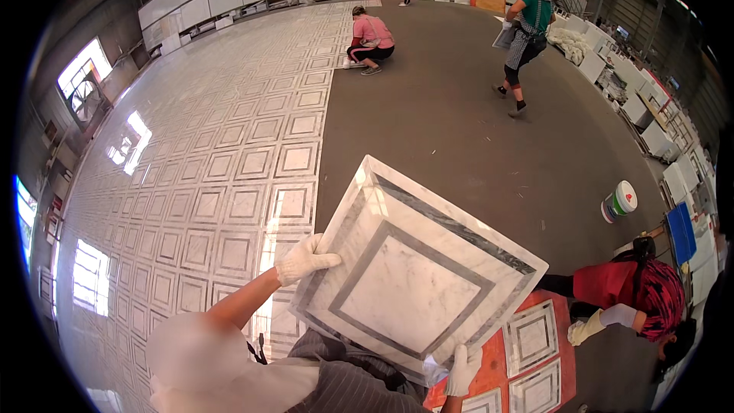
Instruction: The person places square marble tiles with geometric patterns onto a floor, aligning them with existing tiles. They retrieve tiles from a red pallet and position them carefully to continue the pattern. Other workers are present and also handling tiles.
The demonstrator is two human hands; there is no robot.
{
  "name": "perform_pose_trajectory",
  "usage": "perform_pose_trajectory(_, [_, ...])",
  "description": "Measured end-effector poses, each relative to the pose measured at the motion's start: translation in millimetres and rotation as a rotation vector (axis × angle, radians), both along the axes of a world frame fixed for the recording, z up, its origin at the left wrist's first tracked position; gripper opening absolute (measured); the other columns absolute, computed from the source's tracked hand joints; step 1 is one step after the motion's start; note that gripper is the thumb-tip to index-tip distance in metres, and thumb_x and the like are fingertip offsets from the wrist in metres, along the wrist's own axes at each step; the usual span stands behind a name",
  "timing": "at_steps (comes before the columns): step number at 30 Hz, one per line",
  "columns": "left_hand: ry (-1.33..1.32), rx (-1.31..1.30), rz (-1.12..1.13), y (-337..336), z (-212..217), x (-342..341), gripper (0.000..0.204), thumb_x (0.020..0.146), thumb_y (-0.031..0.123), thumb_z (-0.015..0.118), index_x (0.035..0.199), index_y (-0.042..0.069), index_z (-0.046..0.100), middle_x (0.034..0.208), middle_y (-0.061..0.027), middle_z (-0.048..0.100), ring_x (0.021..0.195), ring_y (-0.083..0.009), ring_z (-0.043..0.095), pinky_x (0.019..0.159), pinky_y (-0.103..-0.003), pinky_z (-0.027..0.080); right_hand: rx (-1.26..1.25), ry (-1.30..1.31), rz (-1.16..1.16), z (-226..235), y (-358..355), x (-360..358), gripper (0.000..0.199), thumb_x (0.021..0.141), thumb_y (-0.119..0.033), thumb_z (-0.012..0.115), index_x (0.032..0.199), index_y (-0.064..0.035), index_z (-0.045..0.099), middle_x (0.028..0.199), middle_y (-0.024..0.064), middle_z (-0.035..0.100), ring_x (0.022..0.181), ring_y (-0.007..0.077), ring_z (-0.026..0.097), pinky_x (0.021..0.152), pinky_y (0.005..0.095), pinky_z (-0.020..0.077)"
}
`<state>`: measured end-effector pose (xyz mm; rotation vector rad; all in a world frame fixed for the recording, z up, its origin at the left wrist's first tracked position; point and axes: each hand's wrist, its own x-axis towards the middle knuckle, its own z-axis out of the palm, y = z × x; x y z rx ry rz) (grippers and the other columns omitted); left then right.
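A large square marble tile [417, 275], white with inlaid grey square frames, is held tilted in front of me. My left hand [307, 258], in a white glove, is closed on its left edge with the thumb over the face. At the near right edge, my right hand [463, 371], also gloved in white, grips the tile. A small whitish crumpled piece [435, 369] shows beside those fingers; what it is I cannot tell. Below the tile, several similar framed tiles [533, 335] lie on an orange-red board [566, 352].
Glossy laid tiles [197, 248] cover the left floor; dark bare floor [436, 107] lies right. A person [627, 294] bends close on my right. Another person [369, 37] crouches at the tile edge, and one in green [527, 30] walks. A white bucket [619, 200] stands right.
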<state>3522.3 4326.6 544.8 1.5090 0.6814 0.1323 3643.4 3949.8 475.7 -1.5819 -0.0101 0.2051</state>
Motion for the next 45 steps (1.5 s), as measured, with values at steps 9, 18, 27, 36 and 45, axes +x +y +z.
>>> perform_pose_trajectory(9, [-0.078, 0.095, 0.226, 1, 19, -30, 0.038, 0.083, 0.023, 0.069, 0.112, 0.001, 0.059, 0.097, 0.0006, 0.062, 0.086, -0.0069, 0.055, 0.077, -0.025, 0.046, -0.004, 0.034, 0.129, 11, 17, 9, 0.023, 0.088, -0.011, 0.059, 0.106, 0.0011, 0.051, 0.092, 0.0035, 0.055, 0.082, 0.0106, 0.048, 0.075, 0.0260, 0.0421])
perform_pose_trajectory(18, [-0.198, 0.106, 0.290, 88, 3, 37, 0.030, 0.084, 0.019, 0.066, 0.106, 0.000, 0.061, 0.092, -0.0017, 0.063, 0.082, -0.0072, 0.055, 0.074, -0.026, 0.046, -0.177, 0.045, 0.060, -19, 112, 64, 0.030, 0.085, -0.018, 0.066, 0.105, 0.0019, 0.054, 0.097, 0.0091, 0.061, 0.087, 0.0153, 0.054, 0.079, 0.0309, 0.0445])
perform_pose_trajectory(27, [-0.148, 0.054, 0.374, 251, 14, 74, 0.030, 0.084, 0.026, 0.068, 0.100, 0.002, 0.060, 0.081, 0.0039, 0.057, 0.072, -0.0038, 0.049, 0.064, -0.022, 0.042, -0.116, -0.016, 0.079, 31, 290, 128, 0.016, 0.088, -0.016, 0.060, 0.087, -0.0024, 0.051, 0.076, -0.0006, 0.050, 0.066, 0.0079, 0.043, 0.059, 0.0248, 0.0385])
perform_pose_trajectory(36, [-0.079, -0.013, 0.616, 330, -7, 106, 0.027, 0.083, 0.025, 0.068, 0.097, 0.003, 0.060, 0.082, 0.0035, 0.057, 0.074, -0.0049, 0.049, 0.065, -0.023, 0.042, -0.275, 0.024, 0.238, 34, 399, 217, 0.019, 0.087, -0.018, 0.062, 0.085, -0.0018, 0.053, 0.074, 0.0008, 0.050, 0.068, 0.0104, 0.043, 0.062, 0.0279, 0.0402])
perform_pose_trajectory(45, [-0.066, 0.059, 0.849, 415, -10, 164, 0.027, 0.087, 0.022, 0.064, 0.103, 0.001, 0.061, 0.093, 0.0006, 0.062, 0.082, -0.0068, 0.055, 0.074, -0.024, 0.045, -0.273, -0.052, 0.515, 33, 555, 347, 0.025, 0.087, -0.022, 0.064, 0.092, 0.0001, 0.055, 0.081, 0.0074, 0.059, 0.076, 0.0151, 0.052, 0.072, 0.0314, 0.0443])
